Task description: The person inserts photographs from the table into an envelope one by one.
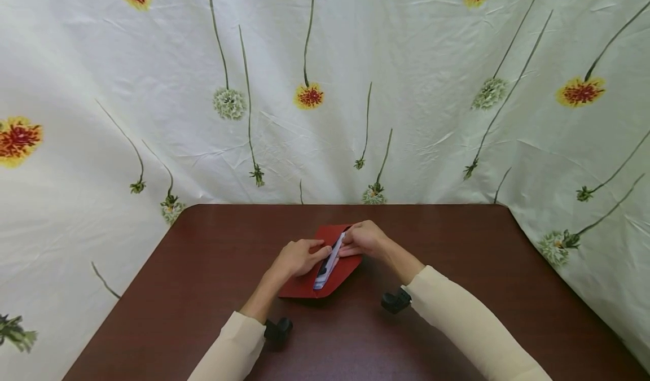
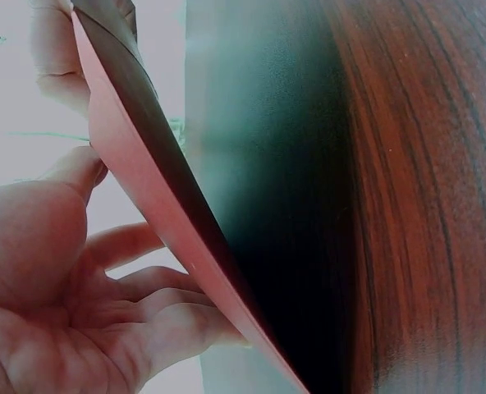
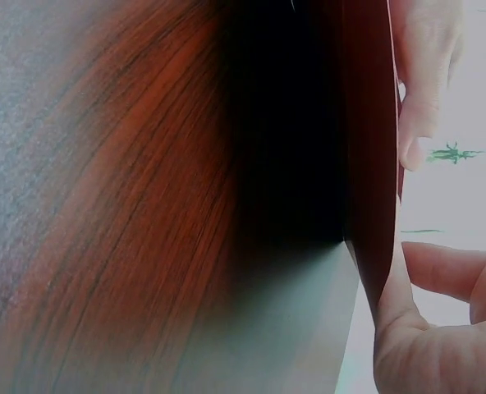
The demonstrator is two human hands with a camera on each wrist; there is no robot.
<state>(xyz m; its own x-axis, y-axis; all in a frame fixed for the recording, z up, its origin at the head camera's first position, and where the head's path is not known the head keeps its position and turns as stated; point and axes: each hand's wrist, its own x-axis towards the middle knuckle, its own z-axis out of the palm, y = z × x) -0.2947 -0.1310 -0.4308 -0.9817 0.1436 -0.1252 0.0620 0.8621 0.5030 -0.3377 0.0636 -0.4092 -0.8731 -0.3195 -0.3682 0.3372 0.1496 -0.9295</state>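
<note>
A red envelope (image 1: 299, 287) is held at a slant close over the table, its mouth parted along the middle. A bluish-white printed slip of paper (image 1: 327, 268) sticks up out of that mouth. My left hand (image 1: 299, 257) grips the envelope's left side, thumb reaching the slip's edge. In the left wrist view the left fingers (image 2: 173, 316) lie along the red paper (image 2: 144, 176). From the other side, my right hand (image 1: 368, 239) pinches the envelope's right side beside the slip. The right wrist view shows the right thumb (image 3: 403, 308) against the envelope (image 3: 370, 148).
The dark reddish-brown wooden table (image 1: 228, 228) spreads around the hands, with rounded far corners. A white cloth (image 1: 335, 161) with a flower print hangs behind and at both sides. A small black device (image 1: 396, 300) is strapped to each wrist at the cream sleeves (image 1: 457, 313).
</note>
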